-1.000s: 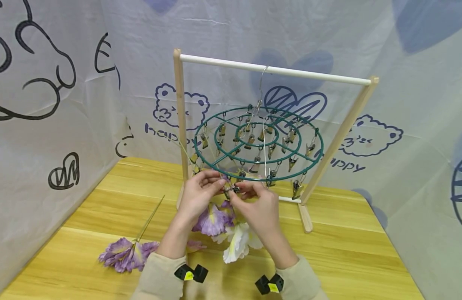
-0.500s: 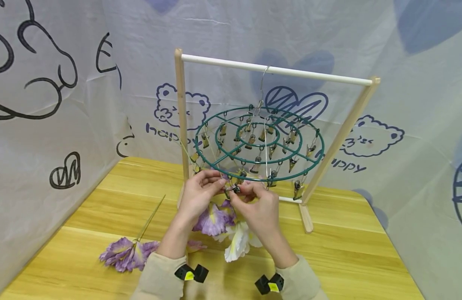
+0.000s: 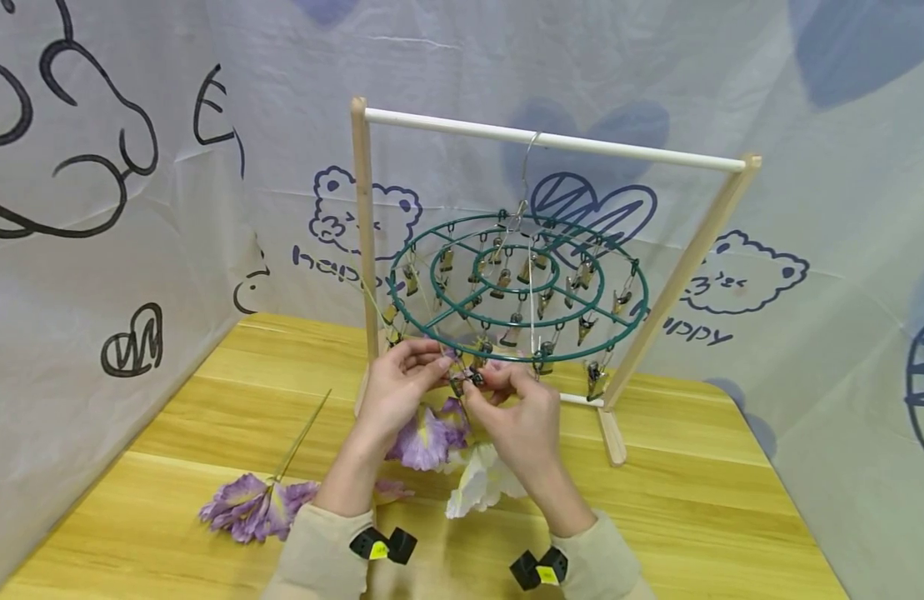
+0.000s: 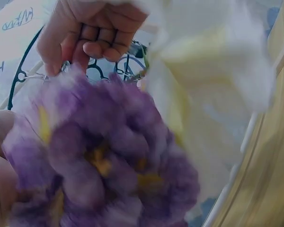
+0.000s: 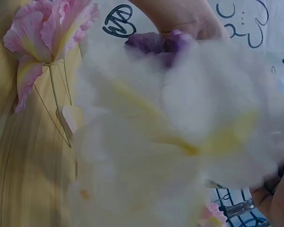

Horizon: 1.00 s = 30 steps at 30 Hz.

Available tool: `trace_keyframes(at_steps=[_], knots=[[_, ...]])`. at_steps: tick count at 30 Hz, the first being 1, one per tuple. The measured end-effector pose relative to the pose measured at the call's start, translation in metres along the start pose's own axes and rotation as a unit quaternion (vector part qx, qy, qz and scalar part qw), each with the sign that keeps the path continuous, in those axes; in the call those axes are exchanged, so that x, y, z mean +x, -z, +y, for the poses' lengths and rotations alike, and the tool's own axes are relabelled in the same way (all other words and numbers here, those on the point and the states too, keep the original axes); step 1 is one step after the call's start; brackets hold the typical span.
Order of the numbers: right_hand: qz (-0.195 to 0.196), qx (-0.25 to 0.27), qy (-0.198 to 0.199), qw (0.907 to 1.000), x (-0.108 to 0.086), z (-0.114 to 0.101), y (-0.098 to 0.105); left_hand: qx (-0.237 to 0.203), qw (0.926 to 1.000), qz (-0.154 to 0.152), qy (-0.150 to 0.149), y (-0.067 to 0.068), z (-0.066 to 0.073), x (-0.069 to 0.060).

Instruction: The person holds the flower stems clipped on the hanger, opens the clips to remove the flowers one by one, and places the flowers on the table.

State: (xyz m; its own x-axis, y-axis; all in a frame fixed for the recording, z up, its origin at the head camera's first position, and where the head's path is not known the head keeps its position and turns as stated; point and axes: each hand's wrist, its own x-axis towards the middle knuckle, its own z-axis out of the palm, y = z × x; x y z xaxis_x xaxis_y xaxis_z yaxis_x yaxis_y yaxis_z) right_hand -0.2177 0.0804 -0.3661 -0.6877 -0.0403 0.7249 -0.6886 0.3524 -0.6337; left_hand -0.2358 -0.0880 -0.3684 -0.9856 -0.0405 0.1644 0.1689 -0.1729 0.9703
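Note:
Below the front-left rim of a green round clip rack (image 3: 499, 357), both hands meet at a small metal clip (image 3: 474, 377). The left hand (image 3: 397, 385) pinches near the clip with thumb and fingertips; exactly what it grips is hidden. The right hand (image 3: 517, 417) pinches the clip between thumb and fingers. Under the hands hang a purple flower (image 3: 424, 439) and a white flower (image 3: 478, 482). The purple flower (image 4: 99, 156) fills much of the left wrist view, and the white flower (image 5: 180, 127) covers most of the right wrist view.
The rack hangs from the white bar (image 3: 619, 150) of a wooden stand (image 3: 364, 225), with many clips dangling. Another purple flower (image 3: 244, 508) lies on the table (image 3: 169, 483) at the left. Pink flowers (image 5: 52, 33) lie on the table in the right wrist view.
The white flower has turned and shifted slightly upward. The right hand's thumb and fingers have moved a little at the clip; the left hand has stayed nearly still.

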Motion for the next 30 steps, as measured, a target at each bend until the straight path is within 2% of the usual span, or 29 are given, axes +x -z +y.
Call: trace_keyframes(at_steps=[12, 16, 23, 30], knots=[[0.010, 0.006, 0.019, 0.9997, 0.000, 0.004, 0.003, -0.001, 1.0000, -0.006, 0.008, -0.001, 0.000, -0.002], [0.010, -0.009, 0.032, 0.9994, 0.002, 0.003, 0.006, -0.001, 0.9998, -0.015, 0.011, -0.002, 0.000, -0.002], [-0.007, -0.026, 0.024, 0.9993, 0.006, 0.002, 0.013, 0.000, 0.9995, -0.027, 0.018, -0.005, -0.003, -0.004], [-0.025, -0.044, 0.035, 0.9981, 0.008, 0.005, 0.019, 0.002, 0.9990, -0.034, 0.029, -0.005, -0.007, -0.008]])
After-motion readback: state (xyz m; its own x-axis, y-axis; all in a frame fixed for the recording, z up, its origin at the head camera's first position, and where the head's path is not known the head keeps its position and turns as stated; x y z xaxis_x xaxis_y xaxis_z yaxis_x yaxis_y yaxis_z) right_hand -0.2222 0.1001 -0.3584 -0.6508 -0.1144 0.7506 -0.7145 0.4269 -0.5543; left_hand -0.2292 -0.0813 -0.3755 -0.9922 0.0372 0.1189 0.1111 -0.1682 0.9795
